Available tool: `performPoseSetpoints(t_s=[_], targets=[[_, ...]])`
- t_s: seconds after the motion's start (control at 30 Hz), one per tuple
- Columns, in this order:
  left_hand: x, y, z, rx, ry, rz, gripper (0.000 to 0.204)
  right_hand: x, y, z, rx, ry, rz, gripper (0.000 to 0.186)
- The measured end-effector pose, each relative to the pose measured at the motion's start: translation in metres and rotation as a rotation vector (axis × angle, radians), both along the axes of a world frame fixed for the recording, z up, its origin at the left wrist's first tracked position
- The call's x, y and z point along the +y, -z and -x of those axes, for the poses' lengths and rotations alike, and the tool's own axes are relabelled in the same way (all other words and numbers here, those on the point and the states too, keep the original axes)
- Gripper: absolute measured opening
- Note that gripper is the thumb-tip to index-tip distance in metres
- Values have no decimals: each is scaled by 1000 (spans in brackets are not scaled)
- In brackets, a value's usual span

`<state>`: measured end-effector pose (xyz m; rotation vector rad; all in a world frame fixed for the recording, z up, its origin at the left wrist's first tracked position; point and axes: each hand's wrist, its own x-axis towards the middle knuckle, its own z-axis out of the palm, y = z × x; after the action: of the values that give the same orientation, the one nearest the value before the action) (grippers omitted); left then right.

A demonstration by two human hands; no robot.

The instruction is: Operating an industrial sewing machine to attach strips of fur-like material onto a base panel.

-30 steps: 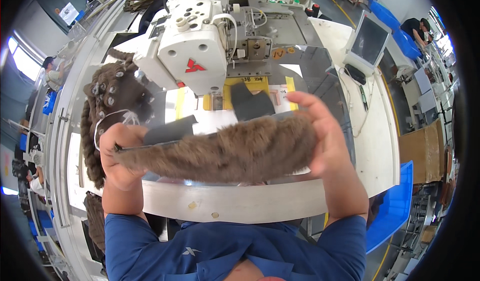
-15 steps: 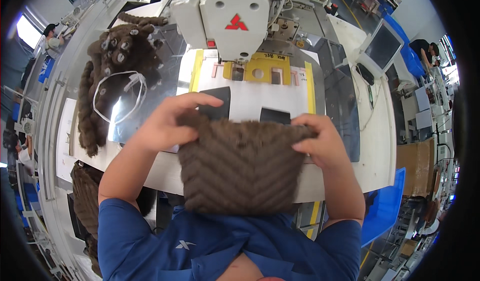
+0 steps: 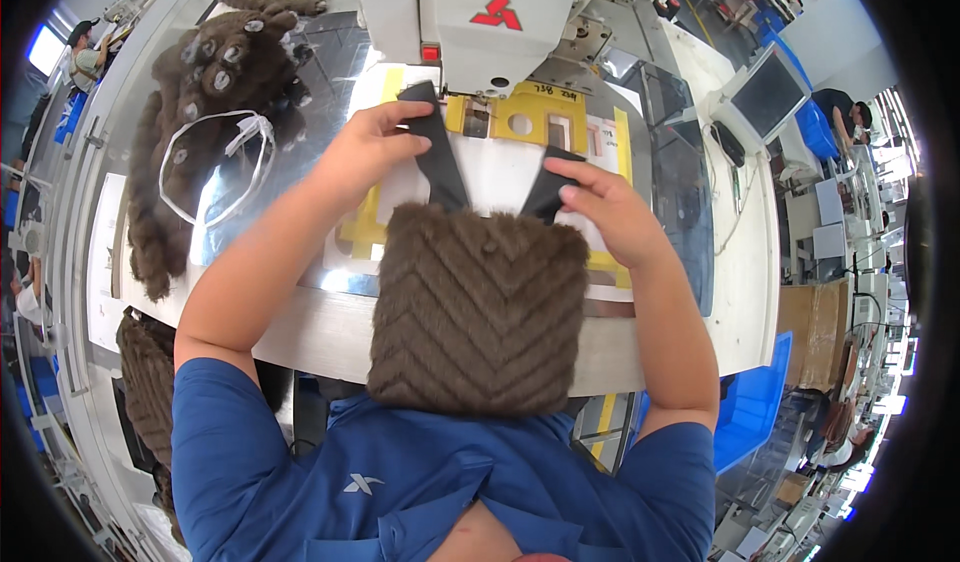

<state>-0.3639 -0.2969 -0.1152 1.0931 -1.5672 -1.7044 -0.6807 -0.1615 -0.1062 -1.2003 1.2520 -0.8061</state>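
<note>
Brown chevron-ribbed fur piece [image 3: 480,312] at centre, overlapping the near edge of the desk [image 3: 310,334]! Left hand [image 3: 368,150] at eleven o'clock, fingers pinching one black strap [image 3: 441,162]; right hand [image 3: 622,217] at one, fingers pinching a second strap [image 3: 543,196]; sewing machine [image 3: 490,37] at twelve.

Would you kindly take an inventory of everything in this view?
table: 1, white, centre
fur piece: 1, brown, centre
left flap: 1, black, upper centre
right flap: 1, black, upper centre
sewing machine: 1, white, top centre
slotted plate: 1, yellow, below the machine
fur bundle: 1, brown, upper left
second fur bundle: 1, brown, lower left
cord loop: 1, white, left
screen: 1, dark, upper right
near bin: 1, blue, lower right
co-workers: several, colours unclear, background
left hand: 1, bare, holding left flap
right hand: 1, bare, holding right flap
</note>
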Motion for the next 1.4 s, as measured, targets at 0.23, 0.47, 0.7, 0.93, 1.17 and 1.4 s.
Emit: performPoseSetpoints(t_s=[0.23,0.47,0.7,0.93,1.17,1.4], targets=[[-13,12,10,-201,-151,132,39,0,2,33,154,448,20,31],[-49,16,38,-437,-210,396,33,-66,15,63,533,404,166,31],[-79,22,49,-366,-303,557,23,-125,31,84,321,435,311,51],[-6,-16,-8,-117,-179,-74,51,-10,-14,42,155,589,39,58],[35,-23,8,-58,-88,-252,60,28,-6,19,-300,579,-132,55],[41,-22,8,-535,198,186,35,26,-16,5,387,447,-56,53]])
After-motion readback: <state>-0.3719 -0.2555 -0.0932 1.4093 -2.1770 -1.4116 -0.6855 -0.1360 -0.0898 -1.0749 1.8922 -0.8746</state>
